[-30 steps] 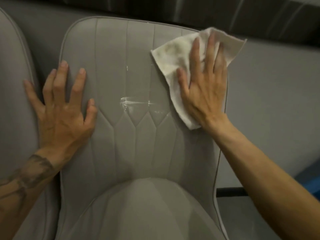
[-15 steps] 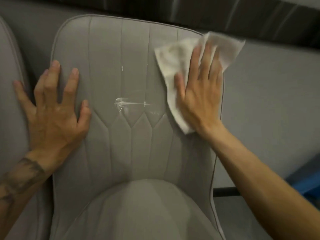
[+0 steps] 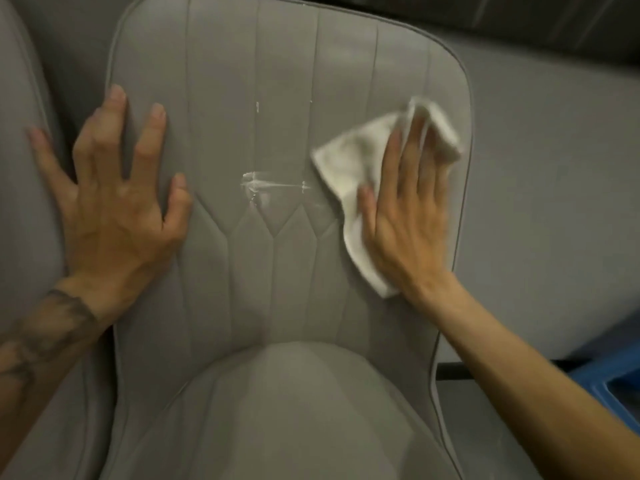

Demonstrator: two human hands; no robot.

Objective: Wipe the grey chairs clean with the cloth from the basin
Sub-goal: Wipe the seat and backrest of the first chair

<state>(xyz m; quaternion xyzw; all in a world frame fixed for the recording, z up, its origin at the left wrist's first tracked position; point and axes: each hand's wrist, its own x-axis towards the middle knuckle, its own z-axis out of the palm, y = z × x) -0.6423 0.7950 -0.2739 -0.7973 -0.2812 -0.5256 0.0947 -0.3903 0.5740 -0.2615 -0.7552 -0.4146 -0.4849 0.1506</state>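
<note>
On the right side of the grey chair (image 3: 277, 271) back, I see the right hand (image 3: 405, 223) press the white cloth (image 3: 346, 168) with flat fingers. The left hand (image 3: 114, 209) rests spread on its left edge. White marks (image 3: 263, 185) sit between them.

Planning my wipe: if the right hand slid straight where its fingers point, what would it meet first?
Likely only bare backrest, then its top edge; right hand and cloth miss the smear.
</note>
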